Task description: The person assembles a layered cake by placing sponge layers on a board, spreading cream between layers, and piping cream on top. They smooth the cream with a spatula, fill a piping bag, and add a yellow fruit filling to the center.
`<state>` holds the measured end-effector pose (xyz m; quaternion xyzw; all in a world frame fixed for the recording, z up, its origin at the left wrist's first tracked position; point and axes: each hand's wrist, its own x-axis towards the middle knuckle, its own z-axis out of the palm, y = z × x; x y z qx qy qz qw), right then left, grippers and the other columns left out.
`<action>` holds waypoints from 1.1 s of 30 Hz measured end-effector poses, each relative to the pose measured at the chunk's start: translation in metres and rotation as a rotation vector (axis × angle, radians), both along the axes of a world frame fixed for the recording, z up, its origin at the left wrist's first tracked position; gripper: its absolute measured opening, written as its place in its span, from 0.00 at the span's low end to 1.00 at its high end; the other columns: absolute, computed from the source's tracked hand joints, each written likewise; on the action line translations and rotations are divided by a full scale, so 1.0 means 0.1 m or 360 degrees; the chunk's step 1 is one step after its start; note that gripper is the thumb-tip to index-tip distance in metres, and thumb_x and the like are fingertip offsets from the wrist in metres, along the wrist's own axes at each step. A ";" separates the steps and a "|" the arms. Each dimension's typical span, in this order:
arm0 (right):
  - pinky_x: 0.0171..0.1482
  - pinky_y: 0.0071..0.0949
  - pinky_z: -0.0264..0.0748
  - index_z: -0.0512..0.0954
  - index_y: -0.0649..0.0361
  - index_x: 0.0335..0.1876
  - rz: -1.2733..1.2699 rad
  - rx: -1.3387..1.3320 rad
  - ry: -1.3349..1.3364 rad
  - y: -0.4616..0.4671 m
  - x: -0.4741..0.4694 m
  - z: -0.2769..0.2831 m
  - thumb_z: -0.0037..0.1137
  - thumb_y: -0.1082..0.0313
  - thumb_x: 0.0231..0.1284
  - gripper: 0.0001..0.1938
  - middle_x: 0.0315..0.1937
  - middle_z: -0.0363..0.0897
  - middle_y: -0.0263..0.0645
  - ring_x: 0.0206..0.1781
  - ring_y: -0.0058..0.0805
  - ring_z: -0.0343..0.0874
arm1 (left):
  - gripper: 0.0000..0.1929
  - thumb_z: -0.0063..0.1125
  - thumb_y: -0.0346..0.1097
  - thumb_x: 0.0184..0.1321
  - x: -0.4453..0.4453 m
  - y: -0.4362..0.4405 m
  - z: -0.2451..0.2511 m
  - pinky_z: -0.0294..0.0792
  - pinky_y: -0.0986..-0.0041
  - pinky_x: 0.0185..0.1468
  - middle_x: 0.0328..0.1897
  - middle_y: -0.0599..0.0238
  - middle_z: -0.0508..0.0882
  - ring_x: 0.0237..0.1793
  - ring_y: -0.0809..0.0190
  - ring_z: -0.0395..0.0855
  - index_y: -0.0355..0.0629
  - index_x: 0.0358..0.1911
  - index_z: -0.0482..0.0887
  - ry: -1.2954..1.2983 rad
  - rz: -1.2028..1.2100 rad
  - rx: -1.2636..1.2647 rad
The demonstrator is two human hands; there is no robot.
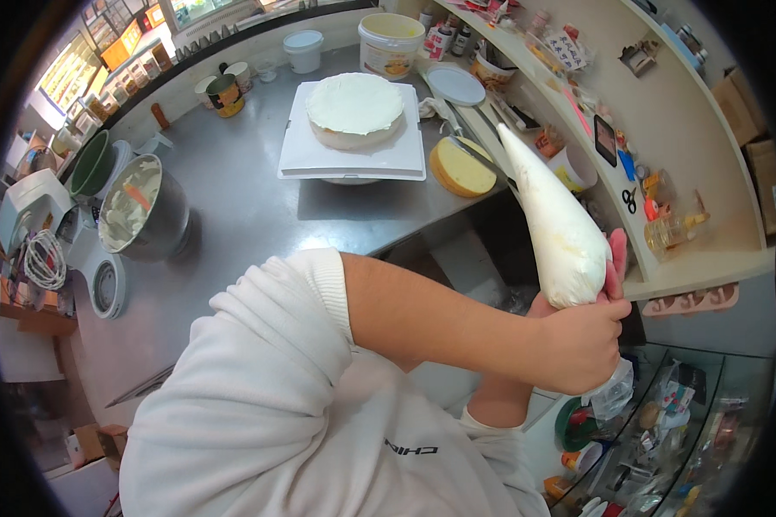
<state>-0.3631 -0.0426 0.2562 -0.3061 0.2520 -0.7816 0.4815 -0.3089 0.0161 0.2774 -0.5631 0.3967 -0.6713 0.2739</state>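
A full piping bag [556, 226] of white cream slants up at the right, its narrow tip pointing away from me. My left hand [575, 349] reaches across my body and is closed around the gathered end of the bag. Clear plastic [611, 391] hangs below that fist. My right hand [614, 265] holds the bag's wide base from behind, mostly hidden, with pinkish fingertips showing. On the table, a round cake [355, 106] with white cream on top sits on a square white board [297, 161] over a stand. A yellow sponge layer [456, 171] lies beside it, a long blade [482, 158] across it.
A metal mixing bowl [174, 220] of cream with an orange spatula [137, 196] stands left on the steel table [246, 174]. Tubs [391, 48] line the back. A crowded shelf [685, 271] curves along the right, holding scissors [629, 200] and a phone [605, 140].
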 end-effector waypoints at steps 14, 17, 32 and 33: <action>0.66 0.45 0.64 0.76 0.72 0.52 0.0380 -0.0108 0.0081 -1.50 0.82 0.06 0.36 0.61 0.58 0.24 0.57 0.74 0.53 0.62 0.46 0.71 | 0.10 0.52 0.31 0.57 2.61 -0.13 -0.99 0.71 0.60 0.47 0.35 0.57 0.83 0.40 0.48 0.80 0.41 0.41 0.83 0.3758 -0.2041 0.0944; 0.66 0.46 0.63 0.78 0.71 0.50 0.0665 -0.0263 0.0172 -1.75 0.89 -0.06 0.36 0.61 0.59 0.24 0.55 0.76 0.52 0.61 0.46 0.71 | 0.12 0.46 0.29 0.66 3.00 0.04 -1.79 0.71 0.75 0.50 0.42 0.57 0.85 0.43 0.67 0.81 0.36 0.49 0.79 0.5159 -0.0270 0.0313; 0.67 0.46 0.63 0.79 0.74 0.46 0.1475 -0.0142 -0.0072 -3.08 0.86 -0.10 0.37 0.67 0.56 0.21 0.51 0.78 0.57 0.58 0.49 0.74 | 0.22 0.34 0.44 0.73 3.29 -0.44 -2.55 0.67 0.60 0.63 0.62 0.60 0.74 0.58 0.57 0.75 0.41 0.65 0.63 0.4734 -0.1597 -0.2849; 0.67 0.45 0.63 0.79 0.75 0.46 0.1586 -0.0174 -0.0103 -3.18 0.86 -0.11 0.37 0.68 0.56 0.21 0.51 0.77 0.58 0.58 0.50 0.74 | 0.22 0.34 0.45 0.73 3.51 -0.47 -2.60 0.66 0.63 0.64 0.63 0.60 0.74 0.60 0.58 0.73 0.41 0.65 0.64 0.4576 -0.1530 -0.2853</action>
